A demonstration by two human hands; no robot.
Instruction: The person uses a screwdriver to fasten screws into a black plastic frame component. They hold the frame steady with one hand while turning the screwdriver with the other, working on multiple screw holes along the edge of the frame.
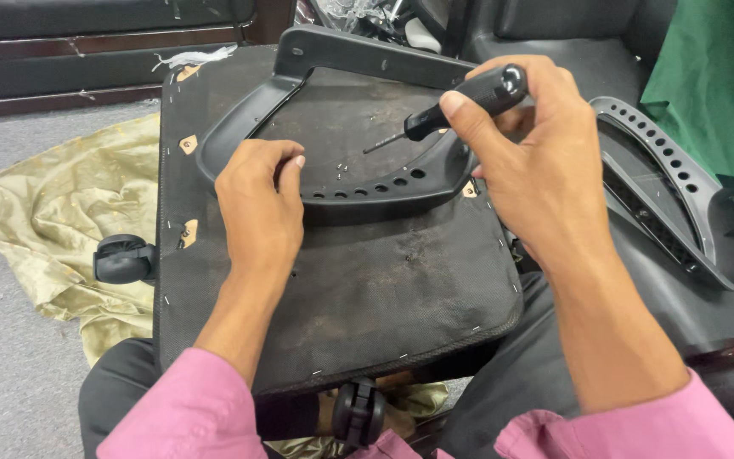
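Seen from above your own lap: your right hand (530,144) wraps its fingers tight around the black handle of a screwdriver (460,102), thumb laid along the grip, the thin metal shaft angled down and to the left so its tip hangs just above the underside of an upturned chair seat (367,280). Whether the tip touches the fabric cannot be told. Your left hand (261,200) lies with fingers curled in a loose, narrow hook over the near edge of a black plastic armrest (333,191), pressing it against the seat; the hand grips nothing else. The armrest forms a curved loop with a row of small round holes along its near bar, and it lies flat across the far half of the seat, its angular bracket end pointing away from you.

The seat's dark, dusty lining is stapled along its edges and rests across your knees, with small tan patches of bare wood showing at the left side. A second armrest (681,195), the same shape, lies well apart at your right on a dark surface. Black castor wheels (122,259) show at the left edge and below the seat, over a crumpled gold cloth (53,221) spread on the grey floor. Pink sleeves (189,408) cover both forearms.
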